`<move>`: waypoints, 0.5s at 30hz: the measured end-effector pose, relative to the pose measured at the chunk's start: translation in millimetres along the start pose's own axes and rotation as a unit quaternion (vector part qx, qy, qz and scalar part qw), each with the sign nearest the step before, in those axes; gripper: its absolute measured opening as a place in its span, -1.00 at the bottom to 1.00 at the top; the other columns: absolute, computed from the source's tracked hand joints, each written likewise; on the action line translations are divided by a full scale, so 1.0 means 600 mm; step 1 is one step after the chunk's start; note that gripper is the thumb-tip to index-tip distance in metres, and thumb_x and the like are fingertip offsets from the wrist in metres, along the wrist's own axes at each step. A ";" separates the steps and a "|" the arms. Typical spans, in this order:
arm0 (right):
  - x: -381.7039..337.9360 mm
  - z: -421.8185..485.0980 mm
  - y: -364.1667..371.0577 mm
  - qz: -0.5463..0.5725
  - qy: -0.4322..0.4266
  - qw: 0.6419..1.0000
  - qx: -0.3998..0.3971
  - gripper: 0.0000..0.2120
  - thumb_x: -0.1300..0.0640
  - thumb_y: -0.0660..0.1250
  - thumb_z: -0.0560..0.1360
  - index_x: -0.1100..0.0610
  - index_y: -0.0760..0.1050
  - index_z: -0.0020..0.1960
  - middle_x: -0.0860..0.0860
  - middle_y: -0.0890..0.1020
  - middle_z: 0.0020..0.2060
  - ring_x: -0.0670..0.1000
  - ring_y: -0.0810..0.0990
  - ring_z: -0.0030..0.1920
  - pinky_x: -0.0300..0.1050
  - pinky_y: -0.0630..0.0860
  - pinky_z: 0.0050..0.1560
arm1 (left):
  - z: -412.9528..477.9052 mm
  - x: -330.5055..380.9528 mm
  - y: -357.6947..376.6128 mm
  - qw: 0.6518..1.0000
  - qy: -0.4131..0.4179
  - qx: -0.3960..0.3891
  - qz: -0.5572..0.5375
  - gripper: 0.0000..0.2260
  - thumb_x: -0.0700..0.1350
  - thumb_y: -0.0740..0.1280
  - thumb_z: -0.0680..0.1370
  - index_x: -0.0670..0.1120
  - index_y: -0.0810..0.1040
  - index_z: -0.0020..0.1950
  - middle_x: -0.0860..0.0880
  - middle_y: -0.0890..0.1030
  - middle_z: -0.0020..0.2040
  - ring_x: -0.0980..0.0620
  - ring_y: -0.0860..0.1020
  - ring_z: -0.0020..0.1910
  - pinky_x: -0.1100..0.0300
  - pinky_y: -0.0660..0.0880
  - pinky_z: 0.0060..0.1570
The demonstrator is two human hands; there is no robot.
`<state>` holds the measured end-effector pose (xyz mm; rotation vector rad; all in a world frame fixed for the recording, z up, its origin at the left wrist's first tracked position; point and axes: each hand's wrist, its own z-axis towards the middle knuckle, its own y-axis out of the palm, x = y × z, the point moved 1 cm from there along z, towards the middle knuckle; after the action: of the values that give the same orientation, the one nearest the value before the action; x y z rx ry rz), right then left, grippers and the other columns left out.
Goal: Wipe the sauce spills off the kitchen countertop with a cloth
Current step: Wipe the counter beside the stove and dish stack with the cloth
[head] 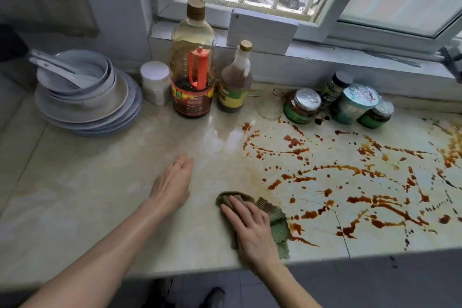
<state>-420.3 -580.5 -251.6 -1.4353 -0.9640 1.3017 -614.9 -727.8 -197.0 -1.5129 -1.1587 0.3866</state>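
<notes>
A crumpled green cloth (273, 215) lies on the beige marble countertop (100, 195) near its front edge. My right hand (252, 229) presses flat on the cloth with straight fingers. My left hand (173, 182) rests flat on the bare counter to the left, holding nothing. Reddish-brown sauce spills (350, 175) streak and dot the counter from the cloth's right side out to the right edge of view. A faint brownish smear (252, 172) lies just behind the cloth.
A stack of plates and bowls with spoons (85, 92) stands at the back left. A white jar (155, 85), two tall bottles (193, 62) (235, 82) and several small jars (302, 105) line the windowsill wall. The counter's front edge (175, 275) runs below my hands.
</notes>
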 end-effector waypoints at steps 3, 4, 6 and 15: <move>0.029 -0.007 -0.015 -0.019 -0.029 0.999 -0.015 -0.41 0.10 0.13 0.47 -0.13 0.21 0.50 -0.09 0.26 0.49 0.08 0.36 0.33 -0.08 0.24 0.21 | -0.009 0.016 0.022 1.000 0.014 0.018 -0.018 -0.38 -0.34 0.18 0.45 -0.08 0.16 0.50 -0.08 0.16 0.53 -0.06 0.24 0.47 0.08 0.31 0.37; 0.037 -0.001 -0.026 -0.010 -0.010 1.000 -0.007 -0.42 0.11 0.13 0.48 -0.12 0.23 0.49 -0.08 0.27 0.49 0.08 0.36 0.35 -0.07 0.25 0.23 | -0.012 0.022 0.028 0.999 0.020 0.027 -0.022 -0.41 -0.33 0.18 0.46 -0.09 0.21 0.48 -0.10 0.24 0.49 -0.08 0.30 0.43 0.09 0.34 0.34; 0.039 0.017 -0.051 0.059 0.027 0.998 0.023 -0.43 0.20 0.16 0.48 -0.06 0.29 0.47 -0.06 0.31 0.46 0.06 0.36 0.37 0.03 0.31 0.27 | -0.013 0.035 0.037 0.998 0.028 0.039 -0.039 -0.48 -0.31 0.18 0.49 -0.09 0.29 0.45 -0.09 0.37 0.42 -0.09 0.38 0.37 0.11 0.35 0.32; 0.033 0.108 -0.221 0.606 0.157 0.777 0.075 -0.42 0.44 0.23 0.49 -0.05 0.39 0.38 -0.02 0.54 0.23 -0.03 0.58 0.15 -0.13 0.58 0.03 | -0.008 0.141 -0.005 0.868 -0.017 -0.064 -0.493 -0.52 -0.19 0.22 0.59 0.07 0.24 0.48 0.08 0.37 0.36 0.05 0.45 0.23 0.12 0.43 0.14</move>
<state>-477.1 -519.7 -128.1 -2.1294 0.4676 1.8247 -573.3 -661.8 -164.0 -0.8351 -1.8322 -0.3737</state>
